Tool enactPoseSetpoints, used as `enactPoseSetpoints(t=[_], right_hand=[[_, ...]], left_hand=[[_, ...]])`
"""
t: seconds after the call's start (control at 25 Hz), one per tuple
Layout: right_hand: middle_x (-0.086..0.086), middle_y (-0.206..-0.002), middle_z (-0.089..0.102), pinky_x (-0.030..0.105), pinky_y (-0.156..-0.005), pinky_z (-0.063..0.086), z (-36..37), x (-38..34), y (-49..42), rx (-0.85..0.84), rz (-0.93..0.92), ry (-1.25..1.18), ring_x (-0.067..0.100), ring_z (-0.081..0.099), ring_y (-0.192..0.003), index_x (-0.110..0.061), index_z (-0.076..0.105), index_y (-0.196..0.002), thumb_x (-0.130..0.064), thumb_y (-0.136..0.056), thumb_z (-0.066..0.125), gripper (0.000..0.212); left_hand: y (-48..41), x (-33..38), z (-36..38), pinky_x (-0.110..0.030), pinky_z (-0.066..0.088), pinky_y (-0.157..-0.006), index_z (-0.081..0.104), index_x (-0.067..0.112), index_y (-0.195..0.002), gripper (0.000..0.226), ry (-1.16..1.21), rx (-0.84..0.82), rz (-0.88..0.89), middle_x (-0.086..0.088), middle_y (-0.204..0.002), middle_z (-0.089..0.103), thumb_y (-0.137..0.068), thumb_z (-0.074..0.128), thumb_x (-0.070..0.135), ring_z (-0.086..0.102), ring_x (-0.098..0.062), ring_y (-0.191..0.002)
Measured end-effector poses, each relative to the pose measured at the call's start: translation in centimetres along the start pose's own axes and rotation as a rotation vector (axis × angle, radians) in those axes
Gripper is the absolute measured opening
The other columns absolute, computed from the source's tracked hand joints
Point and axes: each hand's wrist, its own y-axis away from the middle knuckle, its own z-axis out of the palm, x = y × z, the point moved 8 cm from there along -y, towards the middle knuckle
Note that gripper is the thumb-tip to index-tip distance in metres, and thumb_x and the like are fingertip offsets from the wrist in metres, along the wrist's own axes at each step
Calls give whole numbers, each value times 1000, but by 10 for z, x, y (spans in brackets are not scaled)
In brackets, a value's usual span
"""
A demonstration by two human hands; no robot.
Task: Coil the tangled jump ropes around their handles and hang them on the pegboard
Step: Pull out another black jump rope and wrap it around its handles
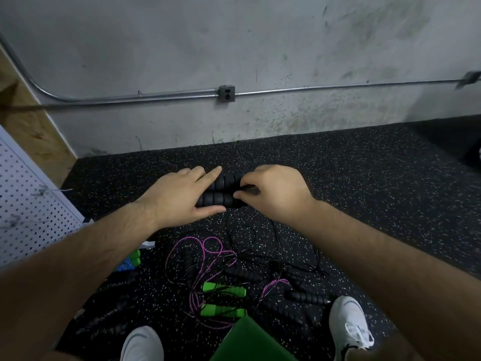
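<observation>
Two black ribbed foam handles (221, 192) lie side by side in the air in front of me. My left hand (179, 195) wraps round their left end, thumb underneath and fingers on top. My right hand (273, 190) pinches the thin black rope (247, 187) at the handles' right end; that rope trails down to the floor. Below lies a tangle of ropes: a purple rope (208, 252), a pair of green handles (223, 299), and several black handles (244, 274). The white pegboard (28, 204) leans at the left edge.
A concrete wall with a metal conduit and outlet box (227, 93) stands ahead. Black speckled rubber floor (364, 178) stretches to the right. My white shoes (348, 327) flank the tangle. A green flat object (250, 340) sits at the bottom centre.
</observation>
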Motion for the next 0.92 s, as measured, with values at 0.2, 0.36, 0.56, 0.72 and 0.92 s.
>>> enactPoseSetpoints(t=[0.2, 0.36, 0.56, 0.72, 0.92], right_hand=[[-11, -92, 61, 29, -66, 51, -16, -6, 1, -59, -130, 18, 14, 61, -79, -27, 68, -106, -35, -95, 52, 21], [-20, -95, 57, 25, -76, 50, -32, 6, -9, -112, -99, -67, 3, 57, -86, -34, 70, -108, -33, -96, 60, 16], [-23, -98, 69, 34, -96, 53, -16, 44, -19, -183, 137, -596, 10, 67, -97, -37, 76, -105, -25, -94, 68, 18], [-2, -102, 73, 46, -98, 53, 49, 47, 5, -316, 389, -988, 21, 67, -97, -24, 73, -99, -4, -99, 56, 26], [0, -74, 55, 22, -50, 40, 82, -1, 37, -488, 381, -830, 10, 47, -56, -16, 60, -104, -34, -109, 34, 32]], left_hand=[[2, -3, 1, -34, 54, -83, 34, 24, -149, 89, -8, 44, 47, 6, -114, 54, -84, 20, 84, 55, -15, -99], [4, 0, -1, -36, 54, -83, 39, 28, -144, 87, 85, 31, 85, 10, -108, 53, -83, 18, 88, 53, -13, -95], [5, 24, -19, -33, 53, -85, 42, 32, -142, 75, 302, 71, 144, 17, -105, 49, -85, 41, 81, 49, -7, -96], [2, 31, -36, -36, 52, -82, 46, 23, -143, 77, 167, 239, 96, 5, -107, 57, -89, 42, 76, 53, -16, -94], [2, 13, -22, -42, 48, -75, 45, 16, -147, 77, -142, 265, -37, -8, -111, 59, -92, 35, 70, 55, -27, -95]])
